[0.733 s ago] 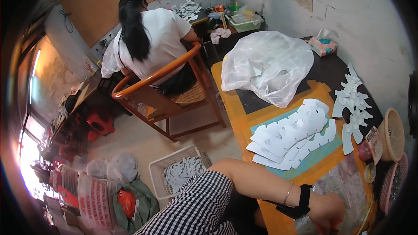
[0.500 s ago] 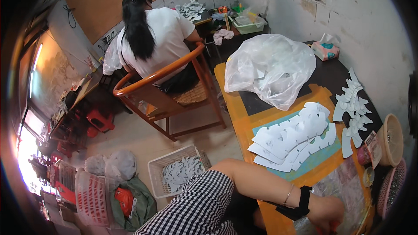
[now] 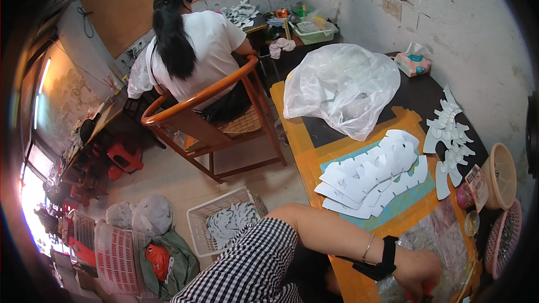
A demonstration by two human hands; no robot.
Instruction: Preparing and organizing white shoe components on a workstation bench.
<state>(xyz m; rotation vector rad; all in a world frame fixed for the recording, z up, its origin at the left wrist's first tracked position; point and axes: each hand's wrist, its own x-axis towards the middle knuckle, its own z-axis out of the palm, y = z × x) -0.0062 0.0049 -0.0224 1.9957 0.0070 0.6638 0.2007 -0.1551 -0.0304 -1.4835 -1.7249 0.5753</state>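
My left hand (image 3: 416, 268) is low at the right, over the orange-taped table (image 3: 297, 129), its fingers bent downward. A small red thing (image 3: 429, 287) shows at the fingertips; its kind is hidden. Under the hand lies a crinkled clear plastic sheet (image 3: 441, 235). Beyond the wrist, a stack of white curved, notched pieces (image 3: 370, 171) rests on a blue-green mat (image 3: 412, 193). More such pieces overlap in a fan (image 3: 449, 134) near the wall. My right hand is out of the picture.
A bulging white plastic bag (image 3: 342, 90) and a tissue pack (image 3: 414, 63) stand farther back on the table. Baskets (image 3: 499, 177) line its right edge. A crate (image 3: 196, 213) of small grey-white pieces sits on the floor. Another person (image 3: 196, 50) sits in a wooden chair (image 3: 196, 92), facing away.
The view has shifted slightly, so most things sit a little farther left. My left hand stays low over the plastic sheet, and the red thing shows more clearly at its fingertips.
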